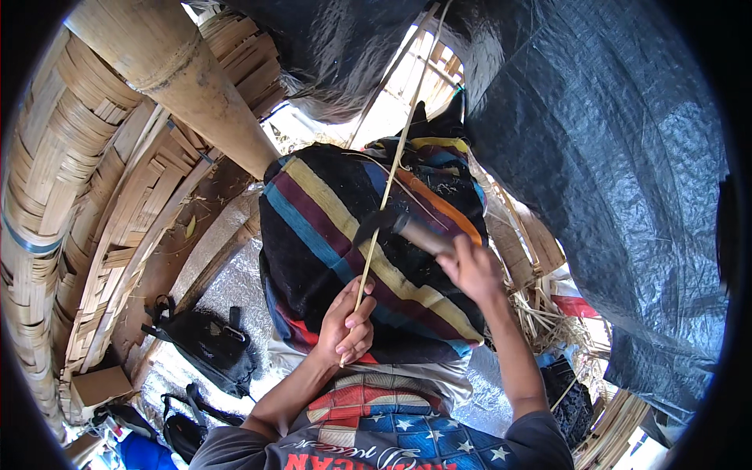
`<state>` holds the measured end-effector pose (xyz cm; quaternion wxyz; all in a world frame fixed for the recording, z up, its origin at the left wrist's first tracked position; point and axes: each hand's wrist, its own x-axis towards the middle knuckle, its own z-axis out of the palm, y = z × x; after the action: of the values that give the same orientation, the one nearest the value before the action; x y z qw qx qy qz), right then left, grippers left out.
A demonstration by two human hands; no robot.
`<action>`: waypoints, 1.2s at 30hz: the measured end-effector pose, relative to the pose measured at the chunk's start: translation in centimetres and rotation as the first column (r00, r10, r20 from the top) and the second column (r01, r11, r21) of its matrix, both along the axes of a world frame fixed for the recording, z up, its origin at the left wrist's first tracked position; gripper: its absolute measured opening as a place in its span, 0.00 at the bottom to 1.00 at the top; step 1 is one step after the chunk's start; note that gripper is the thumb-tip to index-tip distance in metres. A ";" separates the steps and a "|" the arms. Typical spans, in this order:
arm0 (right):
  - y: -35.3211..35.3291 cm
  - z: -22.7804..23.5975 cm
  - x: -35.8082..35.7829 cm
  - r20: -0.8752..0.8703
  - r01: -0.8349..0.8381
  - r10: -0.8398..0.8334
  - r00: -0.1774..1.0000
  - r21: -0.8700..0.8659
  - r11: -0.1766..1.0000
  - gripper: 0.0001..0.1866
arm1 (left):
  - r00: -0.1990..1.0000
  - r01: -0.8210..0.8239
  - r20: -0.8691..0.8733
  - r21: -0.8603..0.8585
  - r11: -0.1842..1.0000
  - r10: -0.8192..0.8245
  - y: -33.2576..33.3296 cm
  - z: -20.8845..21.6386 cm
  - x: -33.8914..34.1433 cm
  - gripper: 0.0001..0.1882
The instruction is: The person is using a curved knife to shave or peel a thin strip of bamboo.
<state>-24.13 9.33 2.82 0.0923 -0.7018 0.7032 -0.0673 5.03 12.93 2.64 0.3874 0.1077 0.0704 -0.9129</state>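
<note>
My left hand [348,323] is closed around the lower part of a long, thin bamboo strip [399,150]. The strip slants up and away, past the top of the striped cloth. Gripped in my right hand [472,270] is a knife [423,235] with a pale brown handle and a dark, curved blade, somewhat blurred. Its blade lies against or just over the strip, above my left hand; whether it touches, I cannot tell. Beneath both hands a striped black, yellow, blue and maroon cloth [301,227] is spread over my lap.
A thick bamboo pole [184,74] slants in from the upper left beside a woven bamboo wall [59,172]. Dark plastic sheeting [603,157] hangs on the right. Black bags [207,348] lie at the lower left, and loose straw-like shavings [540,321] sit right of the cloth.
</note>
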 end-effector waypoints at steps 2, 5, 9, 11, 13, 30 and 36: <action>-2.5 0.7 -1.3 -0.156 0.149 -0.189 0.969 -0.239 0.959 0.30 | 1.000 0.007 0.012 0.004 1.000 -0.007 0.3 0.2 0.0 0.13; -1.2 0.6 0.4 -0.021 0.270 -0.269 0.963 0.053 0.961 0.29 | 0.999 -0.007 -0.031 0.044 0.999 0.008 -0.4 -0.4 -0.7 0.13; -0.7 -1.1 -0.5 -0.014 -0.063 0.063 0.998 0.016 0.998 0.27 | 0.999 -0.035 -0.011 -0.039 0.999 0.034 0.1 -0.5 -0.4 0.13; -3.4 -0.8 -1.3 -0.141 0.119 -0.180 0.974 -0.360 0.925 0.29 | 0.999 0.035 0.024 0.076 0.996 -0.037 0.4 -0.2 -0.8 0.13; -2.6 -1.5 0.2 -0.052 0.296 -0.296 0.954 -0.006 0.955 0.30 | 1.000 0.016 -0.021 0.035 0.999 -0.015 -0.2 -0.8 -1.1 0.13; -4.8 -1.3 -3.5 0.045 0.401 -0.399 0.916 -0.090 0.912 0.29 | 0.985 0.100 0.142 -0.029 0.995 -0.095 1.3 -0.3 -0.2 0.15; -2.7 0.2 -0.3 0.060 0.272 -0.266 0.962 -0.126 0.954 0.29 | 0.968 0.080 0.243 -0.061 0.995 -0.063 1.1 -0.7 0.2 0.16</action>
<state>-24.48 6.67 3.05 0.0501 -0.6025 0.7840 -0.1409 5.27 14.03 1.93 0.3633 0.2066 -0.0132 -0.9084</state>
